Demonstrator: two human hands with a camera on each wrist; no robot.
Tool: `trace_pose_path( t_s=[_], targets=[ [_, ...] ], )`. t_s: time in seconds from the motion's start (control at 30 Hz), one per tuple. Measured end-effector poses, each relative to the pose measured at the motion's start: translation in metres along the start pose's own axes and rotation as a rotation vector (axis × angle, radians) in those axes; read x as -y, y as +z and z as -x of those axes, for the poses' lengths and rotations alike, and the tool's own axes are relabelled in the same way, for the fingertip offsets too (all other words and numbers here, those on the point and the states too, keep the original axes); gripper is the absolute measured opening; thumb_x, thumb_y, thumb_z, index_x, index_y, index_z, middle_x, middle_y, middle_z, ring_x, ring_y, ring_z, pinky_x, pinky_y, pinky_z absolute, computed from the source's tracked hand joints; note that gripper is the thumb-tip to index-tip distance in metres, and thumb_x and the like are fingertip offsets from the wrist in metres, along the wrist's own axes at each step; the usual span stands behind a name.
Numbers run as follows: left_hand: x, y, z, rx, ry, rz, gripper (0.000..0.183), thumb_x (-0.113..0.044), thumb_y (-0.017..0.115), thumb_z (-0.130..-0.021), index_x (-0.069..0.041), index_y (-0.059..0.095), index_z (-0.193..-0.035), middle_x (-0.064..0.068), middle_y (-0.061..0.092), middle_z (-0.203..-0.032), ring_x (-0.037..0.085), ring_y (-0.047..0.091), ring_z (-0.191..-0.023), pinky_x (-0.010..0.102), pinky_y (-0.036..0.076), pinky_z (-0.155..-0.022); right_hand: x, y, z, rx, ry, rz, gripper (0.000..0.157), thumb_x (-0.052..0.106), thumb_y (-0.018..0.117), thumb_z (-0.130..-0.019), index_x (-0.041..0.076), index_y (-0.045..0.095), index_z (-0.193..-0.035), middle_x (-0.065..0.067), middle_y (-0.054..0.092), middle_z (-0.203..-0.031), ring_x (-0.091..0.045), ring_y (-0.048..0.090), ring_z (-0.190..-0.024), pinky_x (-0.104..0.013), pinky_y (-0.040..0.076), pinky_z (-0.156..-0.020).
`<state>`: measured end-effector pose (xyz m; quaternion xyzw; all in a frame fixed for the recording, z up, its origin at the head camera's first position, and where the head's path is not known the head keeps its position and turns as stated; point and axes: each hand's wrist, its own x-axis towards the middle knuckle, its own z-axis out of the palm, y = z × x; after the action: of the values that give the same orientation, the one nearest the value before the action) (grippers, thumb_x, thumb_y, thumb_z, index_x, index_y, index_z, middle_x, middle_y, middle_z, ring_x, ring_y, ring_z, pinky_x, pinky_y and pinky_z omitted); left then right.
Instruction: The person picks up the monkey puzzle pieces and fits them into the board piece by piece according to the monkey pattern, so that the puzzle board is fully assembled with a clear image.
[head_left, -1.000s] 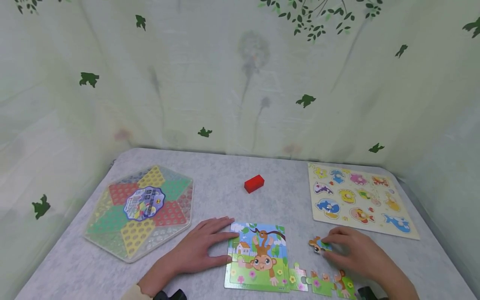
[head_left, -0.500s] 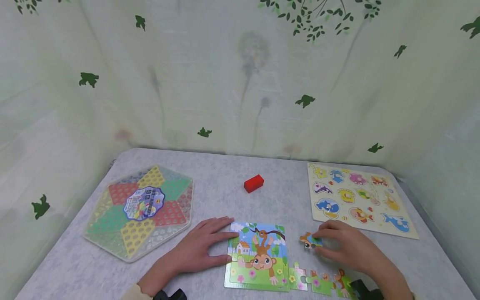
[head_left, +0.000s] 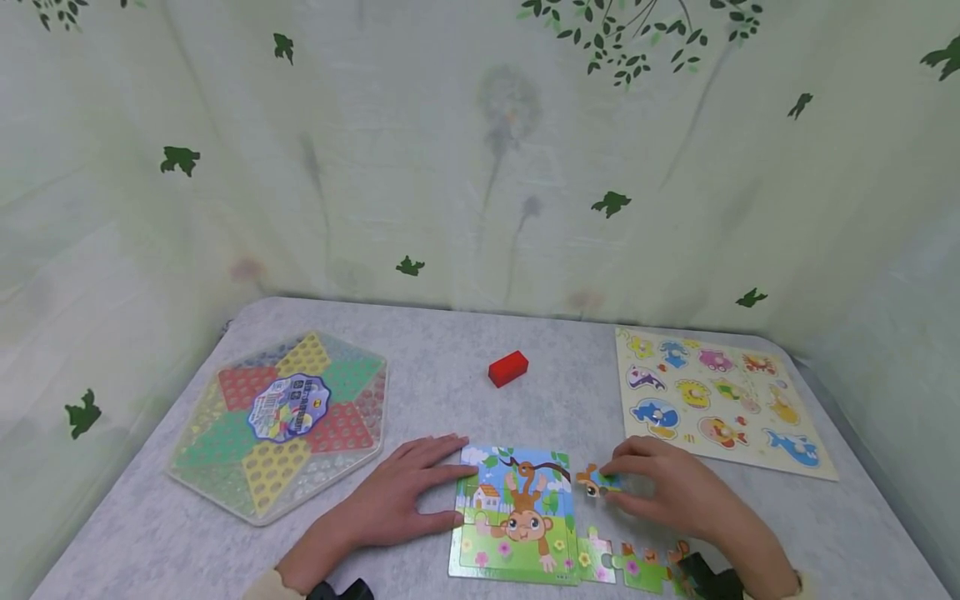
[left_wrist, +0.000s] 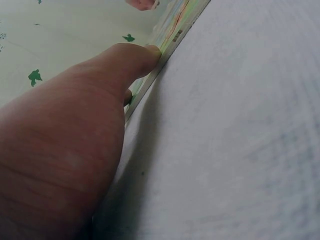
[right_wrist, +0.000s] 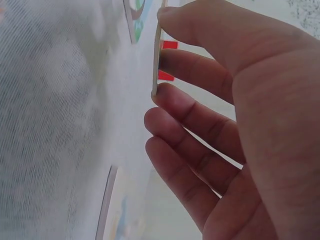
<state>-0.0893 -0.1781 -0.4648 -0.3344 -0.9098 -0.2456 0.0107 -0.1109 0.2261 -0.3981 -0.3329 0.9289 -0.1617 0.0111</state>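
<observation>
Head view: my right hand (head_left: 656, 479) pinches a piece (head_left: 592, 481) between thumb and fingers, just beside the puzzle (head_left: 517, 517) at its two o'clock. The piece shows orange and blue; I cannot tell whether it touches the desk (head_left: 435, 367). Right wrist view has it edge-on, my thumb and two fingertips at it and the other two fingers lying below, off it.

My left hand (head_left: 408, 497) is spread wide at the puzzle's nine o'clock, thumb and fingertips touching its left edge. The puzzle lies flat and pictures an upside-down monkey hanging by its tail.

A row of pieces (head_left: 641, 568) runs out from the puzzle toward four o'clock, its far end partly hidden by the black device (head_left: 708, 577) on my right wrist. From the puzzle, a red block (head_left: 508, 368) sits well apart at twelve o'clock, a hexagonal game board (head_left: 281, 425) at ten, and an animal board (head_left: 723, 400) at two, beyond my right hand. A leaf-printed curtain (head_left: 465, 167) hangs behind the desk.
</observation>
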Motion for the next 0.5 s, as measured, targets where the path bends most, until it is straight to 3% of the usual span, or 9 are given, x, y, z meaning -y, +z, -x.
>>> trace_pose_path(
  t_s=[0.3, 0.5],
  targets=[
    [-0.001, -0.001, 0.0, 0.002, -0.004, 0.003, 0.057, -0.067, 0.06, -0.095, -0.038, 0.06, -0.145, -0.006, 0.042, -0.163, 0.018, 0.039, -0.15, 0.051, 0.035, -0.118, 0.005, 0.008, -0.008, -0.032, -0.116, -0.04, 0.018, 0.035, 0.081, -0.09, 0.028, 0.08, -0.106, 0.016, 0.063, -0.105, -0.002, 0.057, -0.09, -0.025, 0.056, -0.074],
    [-0.001, -0.001, 0.0, 0.007, -0.005, 0.003, 0.057, -0.066, 0.06, -0.095, -0.038, 0.059, -0.145, -0.006, 0.042, -0.163, 0.018, 0.038, -0.15, 0.051, 0.035, -0.118, 0.007, 0.014, -0.012, -0.025, -0.135, -0.078, 0.018, 0.036, 0.08, -0.091, 0.028, 0.08, -0.108, 0.016, 0.063, -0.105, -0.002, 0.059, -0.091, -0.026, 0.057, -0.077]
  ],
)
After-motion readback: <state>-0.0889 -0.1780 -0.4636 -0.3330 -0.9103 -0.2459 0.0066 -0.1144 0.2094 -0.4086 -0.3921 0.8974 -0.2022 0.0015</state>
